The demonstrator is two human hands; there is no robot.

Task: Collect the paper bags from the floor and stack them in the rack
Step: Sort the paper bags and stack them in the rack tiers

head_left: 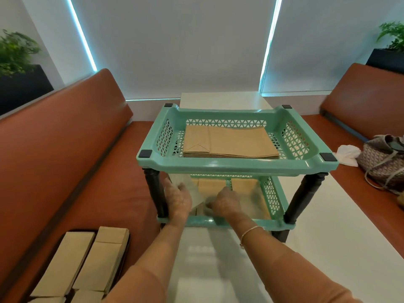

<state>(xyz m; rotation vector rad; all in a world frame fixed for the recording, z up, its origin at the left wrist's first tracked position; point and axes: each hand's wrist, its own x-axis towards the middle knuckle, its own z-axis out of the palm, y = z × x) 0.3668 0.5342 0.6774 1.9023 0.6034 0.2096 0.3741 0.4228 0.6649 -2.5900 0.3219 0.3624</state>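
Both hands — left hand point(178, 201) and right hand point(225, 202) — grip a pale paper bag point(197, 196); I slide it flat into the rack's point(240, 165) lower tier.

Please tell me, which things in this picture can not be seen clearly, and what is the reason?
- Bag held by the hands, left and right, head view: motion blur hides its shape.
- Lower shelf contents: partly hidden by the top shelf and the hands.
- Bags on the tray: cut off by the bottom edge and the left sleeve.
- Handbag: cut off by the right edge.
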